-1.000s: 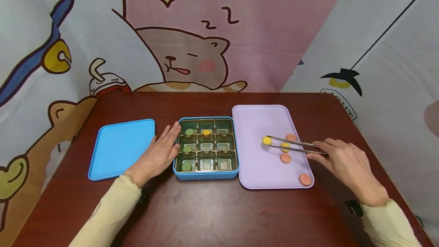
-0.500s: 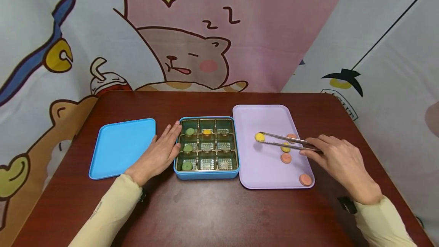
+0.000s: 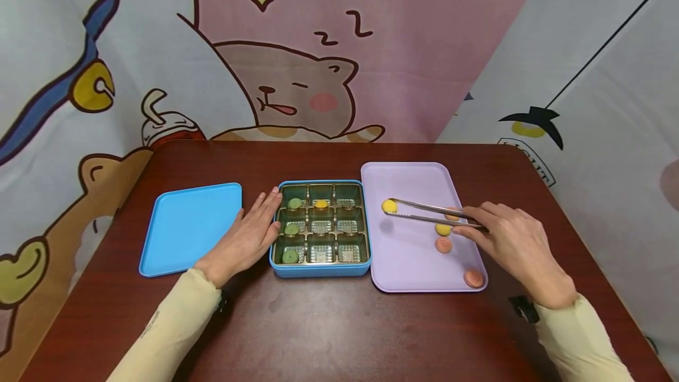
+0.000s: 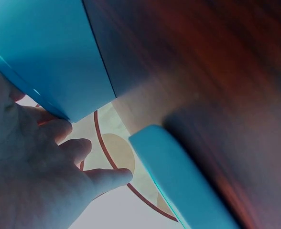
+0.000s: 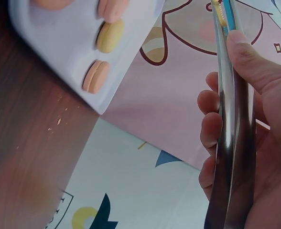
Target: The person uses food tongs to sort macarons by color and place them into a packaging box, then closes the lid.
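Observation:
My right hand (image 3: 506, 240) grips metal tongs (image 3: 424, 211), whose tips pinch a yellow macaron (image 3: 389, 206) above the lilac tray (image 3: 403, 270). In the right wrist view, the fingers and thumb wrap round the tongs (image 5: 231, 143). My left hand (image 3: 246, 234) rests with straight fingers against the left side of the blue box (image 3: 320, 272). A gold insert with compartments fills that box. Green macarons (image 3: 290, 256) sit in its left column, and another yellow macaron (image 3: 320, 204) lies in the back middle compartment.
On the lilac tray lie another yellow macaron (image 3: 442, 229) and pink macarons (image 3: 474, 278). A blue lid (image 3: 191, 229) lies left of the box, partly behind the left hand. The brown table (image 3: 329, 335) ends at a printed cloth backdrop (image 3: 414, 46).
My right hand has moved left with the tongs, carrying the pinched yellow macaron across the tray toward the box. The left hand has stayed at the box's side.

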The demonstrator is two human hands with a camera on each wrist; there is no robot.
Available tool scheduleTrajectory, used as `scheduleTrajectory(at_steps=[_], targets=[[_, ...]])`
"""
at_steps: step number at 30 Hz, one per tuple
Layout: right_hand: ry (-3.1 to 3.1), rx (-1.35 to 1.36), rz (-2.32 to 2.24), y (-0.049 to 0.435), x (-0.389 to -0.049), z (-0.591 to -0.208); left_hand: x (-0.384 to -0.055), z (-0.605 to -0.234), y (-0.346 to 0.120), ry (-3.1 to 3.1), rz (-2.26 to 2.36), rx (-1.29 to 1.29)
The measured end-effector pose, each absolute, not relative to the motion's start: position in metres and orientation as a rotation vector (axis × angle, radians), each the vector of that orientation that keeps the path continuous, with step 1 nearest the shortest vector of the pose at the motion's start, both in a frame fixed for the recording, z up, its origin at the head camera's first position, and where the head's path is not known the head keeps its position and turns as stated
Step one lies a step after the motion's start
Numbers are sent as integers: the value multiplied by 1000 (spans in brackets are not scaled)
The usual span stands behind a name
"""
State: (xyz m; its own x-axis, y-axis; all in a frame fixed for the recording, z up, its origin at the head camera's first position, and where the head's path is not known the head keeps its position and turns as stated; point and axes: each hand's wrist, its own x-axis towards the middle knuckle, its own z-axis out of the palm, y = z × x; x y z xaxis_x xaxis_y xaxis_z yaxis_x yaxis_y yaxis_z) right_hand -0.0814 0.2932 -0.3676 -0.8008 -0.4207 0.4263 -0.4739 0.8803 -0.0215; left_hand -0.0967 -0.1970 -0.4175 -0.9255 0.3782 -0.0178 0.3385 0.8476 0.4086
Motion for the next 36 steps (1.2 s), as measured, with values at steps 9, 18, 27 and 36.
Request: scheduleTrajectory(at_steps=[9,18,27,36], targets=[[-2576,709,224,277,-86,-365,-96,-416,-196,2927,617,563],[-2609,730,253,260,-92,-362,-96,-417,-197,2922,630,566],[-2642,761,260,239,-97,-359,-97,-418,-197,2931,623,570],[-2632,824,265,218,-103,-358,-97,-419,-198,2937,627,572]])
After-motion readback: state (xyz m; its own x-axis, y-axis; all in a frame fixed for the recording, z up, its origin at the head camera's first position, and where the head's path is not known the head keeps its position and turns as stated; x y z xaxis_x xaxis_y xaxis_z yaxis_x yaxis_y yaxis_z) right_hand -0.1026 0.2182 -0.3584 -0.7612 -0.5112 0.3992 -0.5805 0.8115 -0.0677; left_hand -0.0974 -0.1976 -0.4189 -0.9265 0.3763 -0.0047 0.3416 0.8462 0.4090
